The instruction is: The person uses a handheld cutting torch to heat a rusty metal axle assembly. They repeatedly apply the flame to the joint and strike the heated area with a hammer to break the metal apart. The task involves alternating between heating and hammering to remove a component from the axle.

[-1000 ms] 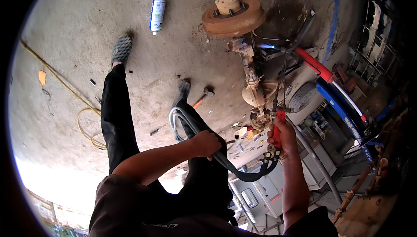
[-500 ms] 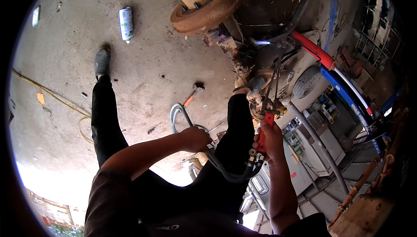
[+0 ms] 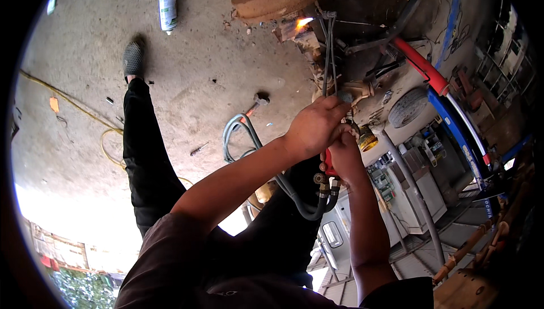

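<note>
Both hands have come together at three o'clock: left hand [image 3: 314, 127] grips the torch [image 3: 345, 102] above right hand [image 3: 341, 156], clamped on its red handle [image 3: 328, 164]. Two hoses [image 3: 303, 207] hang below; one flame [image 3: 304, 22] burns at twelve.

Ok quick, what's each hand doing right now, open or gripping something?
Left hand: closed around the upper part of the cutting torch.
Right hand: closed on the torch's red handle.
</note>
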A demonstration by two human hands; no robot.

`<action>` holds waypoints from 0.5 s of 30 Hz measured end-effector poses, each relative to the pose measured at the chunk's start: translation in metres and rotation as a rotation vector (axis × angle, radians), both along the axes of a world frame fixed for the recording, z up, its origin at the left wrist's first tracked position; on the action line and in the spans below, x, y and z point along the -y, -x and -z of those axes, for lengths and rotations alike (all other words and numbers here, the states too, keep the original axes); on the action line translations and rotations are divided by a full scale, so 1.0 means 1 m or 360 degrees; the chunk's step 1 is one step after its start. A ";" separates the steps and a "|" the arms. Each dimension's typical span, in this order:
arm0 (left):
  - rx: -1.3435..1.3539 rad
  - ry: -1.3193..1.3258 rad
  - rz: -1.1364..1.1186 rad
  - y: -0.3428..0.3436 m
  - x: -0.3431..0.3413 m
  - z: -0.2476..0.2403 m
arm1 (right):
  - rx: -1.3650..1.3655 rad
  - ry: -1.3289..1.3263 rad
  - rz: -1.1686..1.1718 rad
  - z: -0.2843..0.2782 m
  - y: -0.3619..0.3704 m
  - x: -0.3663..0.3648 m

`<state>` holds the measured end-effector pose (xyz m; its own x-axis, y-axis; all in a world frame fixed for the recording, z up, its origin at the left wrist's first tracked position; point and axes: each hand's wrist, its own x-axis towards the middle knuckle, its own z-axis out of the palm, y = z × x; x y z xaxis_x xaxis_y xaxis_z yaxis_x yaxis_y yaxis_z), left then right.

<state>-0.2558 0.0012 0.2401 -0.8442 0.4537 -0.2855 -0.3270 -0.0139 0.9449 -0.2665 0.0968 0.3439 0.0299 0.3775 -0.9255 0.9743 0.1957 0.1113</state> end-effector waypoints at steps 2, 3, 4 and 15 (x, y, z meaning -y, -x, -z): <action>-0.0019 0.0000 -0.0061 0.003 -0.001 0.003 | -0.0004 -0.0003 -0.0039 0.005 -0.002 -0.003; -0.0010 0.0027 -0.0046 0.004 -0.002 0.005 | 0.0006 -0.0010 -0.0051 0.008 0.001 0.000; 0.0000 0.0054 -0.0031 0.005 -0.002 0.008 | 0.0016 -0.0016 -0.0063 0.010 0.005 0.001; 0.0014 0.0247 0.0046 0.018 -0.009 0.032 | 0.0095 -0.0006 -0.0232 0.033 0.018 0.004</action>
<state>-0.2734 0.0105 0.2079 -0.8285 0.4276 -0.3616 -0.3336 0.1418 0.9320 -0.2846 0.0929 0.3113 0.0295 0.3853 -0.9223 0.9273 0.3339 0.1692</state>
